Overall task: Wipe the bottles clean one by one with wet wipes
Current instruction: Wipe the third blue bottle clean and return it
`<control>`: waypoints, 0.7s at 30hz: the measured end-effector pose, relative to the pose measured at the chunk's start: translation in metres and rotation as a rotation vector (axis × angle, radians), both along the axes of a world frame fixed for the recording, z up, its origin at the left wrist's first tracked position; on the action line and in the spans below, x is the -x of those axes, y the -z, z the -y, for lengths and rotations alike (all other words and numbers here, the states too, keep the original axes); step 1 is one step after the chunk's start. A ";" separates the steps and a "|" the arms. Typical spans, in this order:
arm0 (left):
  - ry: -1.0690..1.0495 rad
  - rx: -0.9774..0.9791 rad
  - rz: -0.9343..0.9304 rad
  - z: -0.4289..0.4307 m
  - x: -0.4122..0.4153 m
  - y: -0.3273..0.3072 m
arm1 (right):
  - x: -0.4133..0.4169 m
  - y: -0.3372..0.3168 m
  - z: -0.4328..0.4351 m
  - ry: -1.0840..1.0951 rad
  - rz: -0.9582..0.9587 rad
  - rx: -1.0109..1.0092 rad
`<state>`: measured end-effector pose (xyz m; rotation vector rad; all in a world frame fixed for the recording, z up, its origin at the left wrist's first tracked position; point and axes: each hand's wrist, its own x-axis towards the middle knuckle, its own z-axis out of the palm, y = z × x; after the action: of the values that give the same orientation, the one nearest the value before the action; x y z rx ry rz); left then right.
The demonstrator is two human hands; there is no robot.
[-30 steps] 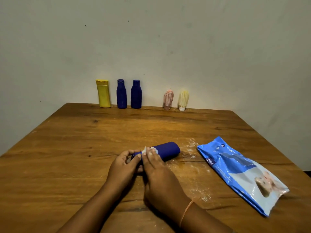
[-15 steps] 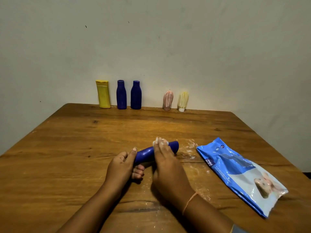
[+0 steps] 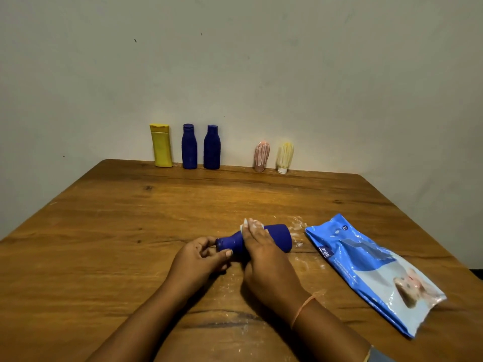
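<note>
A dark blue bottle (image 3: 279,237) lies on its side on the wooden table (image 3: 104,231), neck pointing left. My left hand (image 3: 198,259) pinches its capped neck end. My right hand (image 3: 264,254) lies over the bottle's middle and presses a white wet wipe (image 3: 243,227) against it; only a corner of the wipe shows past my fingertips. At the far edge stand a yellow bottle (image 3: 161,145), two blue bottles (image 3: 189,146) (image 3: 212,147), a pink tube (image 3: 261,156) and a pale yellow tube (image 3: 285,157), both streaked with white.
A blue wet-wipes pack (image 3: 371,270) lies flat to the right of the bottle. White smears and crumbs (image 3: 298,231) mark the wood around the bottle. The wall rises right behind the row of bottles.
My right hand with the wipe has slid along the bottle, from its neck toward its base and now back to the middle. The left hand has shifted its hold to the neck end.
</note>
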<state>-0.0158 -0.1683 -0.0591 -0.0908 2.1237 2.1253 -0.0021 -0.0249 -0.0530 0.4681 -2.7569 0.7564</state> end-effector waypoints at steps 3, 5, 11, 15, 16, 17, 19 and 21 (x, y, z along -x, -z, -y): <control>-0.038 -0.020 -0.007 0.003 0.004 0.005 | -0.014 0.005 0.013 -0.134 -0.045 -0.089; -0.050 -0.024 -0.013 0.001 0.004 0.006 | -0.013 0.003 0.007 -0.152 -0.056 -0.099; -0.070 -0.034 -0.051 0.003 0.002 0.002 | 0.010 0.008 -0.041 0.140 0.044 -0.039; -0.074 -0.026 -0.066 0.000 0.000 -0.001 | -0.002 0.011 -0.028 0.128 0.017 -0.031; -0.069 -0.035 -0.062 0.000 -0.001 -0.002 | -0.010 0.012 -0.019 0.081 -0.001 -0.028; -0.064 -0.051 -0.059 0.000 -0.001 -0.001 | -0.017 0.013 -0.009 0.023 -0.016 -0.027; -0.038 -0.096 -0.054 0.001 -0.002 -0.002 | -0.027 0.012 0.007 -0.084 -0.041 -0.037; -0.010 -0.141 -0.051 0.001 -0.005 -0.006 | -0.026 0.009 0.011 -0.137 -0.050 -0.037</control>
<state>-0.0108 -0.1694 -0.0534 -0.0329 1.9967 2.2985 0.0240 -0.0354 -0.0625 0.6794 -2.7179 0.7149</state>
